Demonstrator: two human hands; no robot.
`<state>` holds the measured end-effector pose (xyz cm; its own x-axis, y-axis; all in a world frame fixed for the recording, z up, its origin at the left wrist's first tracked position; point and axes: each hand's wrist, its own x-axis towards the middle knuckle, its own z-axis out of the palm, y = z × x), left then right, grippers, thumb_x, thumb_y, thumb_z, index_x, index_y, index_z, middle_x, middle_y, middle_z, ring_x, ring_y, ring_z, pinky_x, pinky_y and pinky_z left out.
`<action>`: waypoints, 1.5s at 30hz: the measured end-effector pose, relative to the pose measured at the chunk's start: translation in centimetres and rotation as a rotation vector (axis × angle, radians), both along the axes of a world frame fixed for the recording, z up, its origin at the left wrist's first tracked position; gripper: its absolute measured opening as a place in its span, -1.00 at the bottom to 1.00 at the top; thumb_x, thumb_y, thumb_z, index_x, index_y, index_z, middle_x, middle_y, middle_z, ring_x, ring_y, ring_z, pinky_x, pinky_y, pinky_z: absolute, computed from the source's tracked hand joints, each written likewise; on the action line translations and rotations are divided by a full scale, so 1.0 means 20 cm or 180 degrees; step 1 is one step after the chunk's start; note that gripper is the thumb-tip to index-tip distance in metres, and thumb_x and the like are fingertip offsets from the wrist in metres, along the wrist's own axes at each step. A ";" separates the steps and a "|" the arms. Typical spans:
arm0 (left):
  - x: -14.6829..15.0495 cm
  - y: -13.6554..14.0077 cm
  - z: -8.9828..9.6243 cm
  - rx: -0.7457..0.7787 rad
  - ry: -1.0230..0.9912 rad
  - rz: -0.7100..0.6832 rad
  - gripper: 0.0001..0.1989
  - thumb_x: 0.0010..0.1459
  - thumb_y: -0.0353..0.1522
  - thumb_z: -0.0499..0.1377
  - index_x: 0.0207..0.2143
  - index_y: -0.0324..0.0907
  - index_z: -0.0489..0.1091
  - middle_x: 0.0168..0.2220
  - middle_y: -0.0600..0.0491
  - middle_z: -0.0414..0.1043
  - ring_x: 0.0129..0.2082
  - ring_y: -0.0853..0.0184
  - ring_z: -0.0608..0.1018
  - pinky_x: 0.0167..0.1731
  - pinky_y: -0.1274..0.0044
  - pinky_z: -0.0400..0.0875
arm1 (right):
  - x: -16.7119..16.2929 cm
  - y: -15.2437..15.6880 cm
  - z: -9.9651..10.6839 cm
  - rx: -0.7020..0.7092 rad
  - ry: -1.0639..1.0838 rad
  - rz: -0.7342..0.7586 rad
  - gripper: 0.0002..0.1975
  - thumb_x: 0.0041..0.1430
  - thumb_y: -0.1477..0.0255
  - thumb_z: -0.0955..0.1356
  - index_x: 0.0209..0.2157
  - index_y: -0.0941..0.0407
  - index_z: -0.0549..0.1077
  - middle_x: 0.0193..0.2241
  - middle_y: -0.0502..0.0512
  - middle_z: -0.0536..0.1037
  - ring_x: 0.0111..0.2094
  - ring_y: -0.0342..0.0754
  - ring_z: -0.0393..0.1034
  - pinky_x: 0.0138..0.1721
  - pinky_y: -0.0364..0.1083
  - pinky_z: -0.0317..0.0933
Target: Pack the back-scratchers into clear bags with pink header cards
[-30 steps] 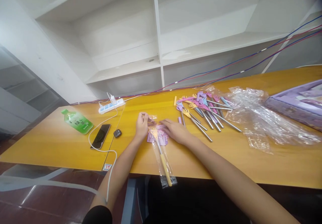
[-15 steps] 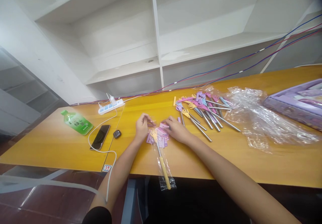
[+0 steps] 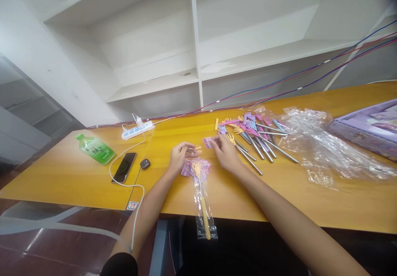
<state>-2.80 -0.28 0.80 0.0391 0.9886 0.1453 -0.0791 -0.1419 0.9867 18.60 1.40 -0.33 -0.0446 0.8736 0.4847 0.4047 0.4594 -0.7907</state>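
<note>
A back scratcher (image 3: 204,212) with a yellow handle and pale hand-shaped head lies in a clear plastic sleeve, its handle end past the table's front edge. Beneath its head is a loose stack of pink and purple printed cards (image 3: 186,167). My left hand (image 3: 180,157) pinches the clear sleeve near its top end, above the head. To the right, my right hand (image 3: 223,151) has one pink card (image 3: 207,142) between thumb and fingers, held above the table and apart from the stack.
Several back scratchers (image 3: 252,133) in mixed colours are piled right of my right hand. Farther right are clear plastic sleeves (image 3: 328,143) and a purple box (image 3: 356,135). Leftward stand a power strip (image 3: 138,130), phone (image 3: 124,167), earbud case (image 3: 144,164) and green bottle (image 3: 95,148).
My right hand has lifted away from the stack, up and to the right, with a pink card. The bagged back scratcher has shifted slightly right and toward me.
</note>
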 end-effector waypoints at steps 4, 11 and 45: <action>0.00 0.00 0.00 -0.0096 -0.0084 -0.0031 -0.76 0.16 -0.23 0.23 -0.33 -0.26 0.54 -0.39 -0.05 0.59 -0.32 0.19 0.69 -0.27 0.36 0.64 | -0.01 -0.03 0.03 0.0021 0.0179 0.0071 -0.67 0.42 0.10 0.23 -0.22 0.07 0.36 -0.32 0.09 0.46 -0.31 -0.01 0.33 -0.21 -0.04 0.23; 0.00 0.01 -0.01 -0.0191 -0.0094 -0.0030 -0.79 0.12 -0.26 0.25 -0.39 -0.24 0.52 -0.41 -0.03 0.58 -0.33 0.17 0.70 -0.18 0.29 0.64 | -0.02 -0.06 0.05 -0.0098 0.0445 0.0281 -0.67 0.40 0.06 0.24 -0.21 0.04 0.34 -0.38 0.05 0.42 -0.37 -0.02 0.31 -0.27 -0.03 0.23; 0.01 -0.02 0.04 -0.0856 -0.0627 -0.0637 -0.61 0.00 -0.26 0.46 -0.13 -0.22 0.53 -0.24 -0.07 0.65 -0.25 0.20 0.70 -0.09 0.30 0.62 | 0.00 -0.07 0.03 0.0468 -0.1214 0.0744 -0.66 0.49 0.25 0.18 0.07 0.00 0.50 -0.09 0.20 0.55 -0.10 0.06 0.47 -0.11 -0.02 0.29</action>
